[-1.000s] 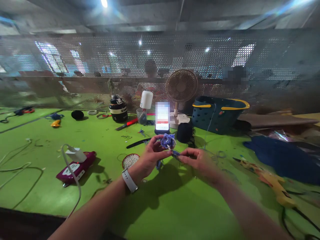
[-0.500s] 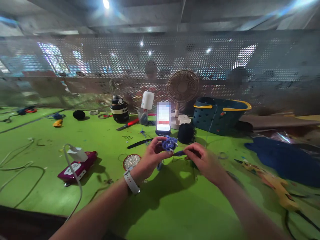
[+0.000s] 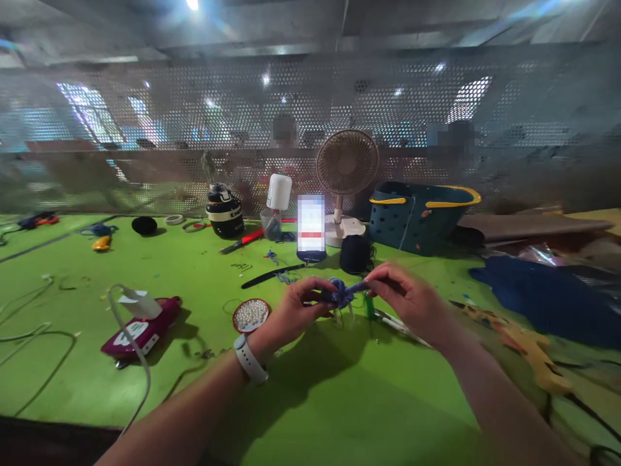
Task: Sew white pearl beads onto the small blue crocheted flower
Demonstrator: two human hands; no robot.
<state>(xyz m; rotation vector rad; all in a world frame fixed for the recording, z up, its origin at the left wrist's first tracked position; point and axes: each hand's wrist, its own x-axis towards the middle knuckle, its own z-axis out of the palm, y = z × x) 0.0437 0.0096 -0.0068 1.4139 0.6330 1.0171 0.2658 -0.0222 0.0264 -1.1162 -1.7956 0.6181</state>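
Observation:
Between my hands, above the green table, is a blue yarn piece (image 3: 343, 293) with a ruffled body and a narrow strip running to the right. My left hand (image 3: 305, 307), with a white watch on its wrist, pinches the ruffled body between thumb and fingers. The end of the narrow strip is pinched in the fingertips of my right hand (image 3: 407, 298). Below the right hand lie a green-ended tool (image 3: 369, 305) and a pale stick (image 3: 400, 325), partly covered by the hand. A red-rimmed dish of white beads (image 3: 251, 315) sits left of my left hand.
Behind my hands stand a lit phone (image 3: 311, 226), a ball of dark yarn (image 3: 356, 254), a fan (image 3: 347, 165) and a teal basket (image 3: 420, 220). A maroon power strip (image 3: 140, 330) with a cable lies left. At right are a yellow glue gun (image 3: 528, 349) and blue cloth (image 3: 548, 301).
The yarn piece has turned and dropped slightly, its ruffled side tipping away and its strip now rising to the right hand. The camera view has shifted a little.

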